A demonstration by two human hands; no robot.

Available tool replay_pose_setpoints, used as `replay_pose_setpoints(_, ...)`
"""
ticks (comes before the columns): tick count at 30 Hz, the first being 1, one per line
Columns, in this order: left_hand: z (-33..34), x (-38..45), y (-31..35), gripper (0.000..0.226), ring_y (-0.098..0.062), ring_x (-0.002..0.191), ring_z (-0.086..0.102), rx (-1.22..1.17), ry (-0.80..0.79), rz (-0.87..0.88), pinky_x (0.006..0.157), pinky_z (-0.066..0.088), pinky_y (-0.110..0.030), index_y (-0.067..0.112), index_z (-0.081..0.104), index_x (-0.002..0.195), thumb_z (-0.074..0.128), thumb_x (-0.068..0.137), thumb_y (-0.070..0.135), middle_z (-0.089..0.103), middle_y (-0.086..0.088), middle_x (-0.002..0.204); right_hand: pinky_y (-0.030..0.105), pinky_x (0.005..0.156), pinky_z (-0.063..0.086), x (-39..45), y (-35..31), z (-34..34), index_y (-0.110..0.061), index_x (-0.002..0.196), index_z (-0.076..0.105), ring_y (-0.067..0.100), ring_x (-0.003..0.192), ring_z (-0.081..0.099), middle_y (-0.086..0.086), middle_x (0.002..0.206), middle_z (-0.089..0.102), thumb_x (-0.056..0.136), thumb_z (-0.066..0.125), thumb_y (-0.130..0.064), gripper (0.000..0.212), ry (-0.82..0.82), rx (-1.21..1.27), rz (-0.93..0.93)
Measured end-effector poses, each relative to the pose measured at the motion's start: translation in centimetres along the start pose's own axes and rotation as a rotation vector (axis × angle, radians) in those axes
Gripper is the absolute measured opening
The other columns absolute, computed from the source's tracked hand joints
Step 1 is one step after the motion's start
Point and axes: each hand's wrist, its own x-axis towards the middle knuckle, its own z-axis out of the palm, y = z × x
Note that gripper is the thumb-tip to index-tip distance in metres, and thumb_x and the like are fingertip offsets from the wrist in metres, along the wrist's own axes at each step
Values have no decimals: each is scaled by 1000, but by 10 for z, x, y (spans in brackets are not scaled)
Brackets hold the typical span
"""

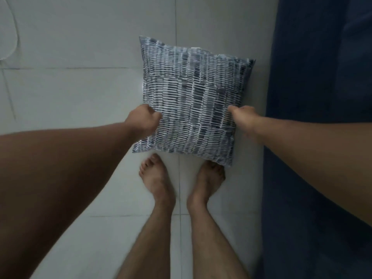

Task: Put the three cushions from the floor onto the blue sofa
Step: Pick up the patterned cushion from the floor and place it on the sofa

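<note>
Blue-patterned cushion (193,99), face up, corners gripped by left hand (145,121) and right hand (244,119).

The tiled floor (80,97) is open to the left of the cushion (193,101), while the blue sofa (312,97) closes the right side just beside it.

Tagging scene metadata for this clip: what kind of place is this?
Probably a home living room. A dark blue fabric sofa runs along the right, the floor is large pale glossy tiles, and the barefoot person grips a blue-and-white patterned square cushion with both hands.
</note>
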Motion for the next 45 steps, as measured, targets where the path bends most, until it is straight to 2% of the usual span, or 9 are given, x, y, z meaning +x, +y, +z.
replay_pose_setpoints(6, 12, 40, 8, 85, -28, 121, 61, -525, 66, -113, 110, 49, -44, 10, 44, 153, 66, 88, 60, 60, -9, 141, 51, 119, 37, 44, -4, 7, -17, 167, 27, 35, 148, 46, 7, 167, 43, 92, 58, -72, 99, -35, 178, 20)
replay_pose_setpoints(11, -1, 56, 9, 80, -28, 106, 76, -791, -173, -199, 79, 58, -38, 18, 61, 143, 55, 85, 73, 78, -7, 126, 42, 86, 61, 61, -6, 15, -25, 159, 43, 25, 118, 69, 2, 147, 64, 76, 74, -79, 104, -184, 405, 44)
replay_pose_setpoints(15, -8, 45, 5, 85, -32, 101, 81, -881, -221, -204, 97, 62, -50, 15, 74, 127, 63, 75, 81, 83, -11, 112, 56, 116, 45, 50, -7, 12, -25, 161, 44, 32, 141, 57, -1, 158, 56, 28, 76, -99, 155, -178, 257, 30)
replay_pose_setpoints(19, -16, 27, -4, 58, -32, 95, 80, -859, -22, -290, 94, 64, -49, 11, 77, 109, 65, 87, 64, 84, -10, 104, 37, 104, 43, 21, -12, 12, -20, 153, 57, 26, 136, 60, -3, 148, 62, 71, 77, -80, 104, -200, 241, -40)
replay_pose_setpoints(24, -41, -5, -7, 50, -33, 100, 79, -917, 86, -266, 102, 59, -52, 13, 78, 116, 61, 95, 56, 83, -8, 107, 59, 101, 58, -6, -24, 10, -25, 145, 61, 35, 111, 77, 5, 128, 78, 44, 93, -79, 119, -349, 432, -34)
replay_pose_setpoints(27, -67, -25, 1, 51, -33, 103, 79, -960, 105, -239, 104, 58, -53, 16, 76, 123, 54, 100, 55, 83, -8, 112, 58, 102, 58, -33, -43, -5, -27, 151, 53, 34, 114, 74, 4, 135, 73, 36, 95, -81, 134, -238, 457, -101)
replay_pose_setpoints(37, -185, -130, 74, 59, -37, 102, 79, -1075, 11, -144, 96, 62, -53, 15, 78, 123, 53, 97, 62, 82, -14, 114, 53, 101, 59, -180, -103, -103, -32, 117, 67, 30, 104, 77, 3, 114, 80, 79, 87, -58, 50, -118, 492, -315)
replay_pose_setpoints(41, -234, -191, 104, 64, -37, 106, 79, -1093, -25, -61, 104, 58, -57, 14, 78, 121, 63, 86, 65, 83, -13, 113, 53, 107, 56, -243, -113, -137, -34, 140, 62, 29, 113, 74, -2, 127, 76, 57, 86, -75, 96, -48, 525, -353)
replay_pose_setpoints(45, -279, -246, 129, 73, -37, 106, 78, -1088, -23, 40, 105, 58, -56, 13, 80, 118, 71, 71, 69, 83, -14, 112, 52, 108, 56, -313, -119, -172, -33, 141, 62, 28, 113, 73, -3, 125, 76, 79, 83, -63, 71, -16, 554, -405)
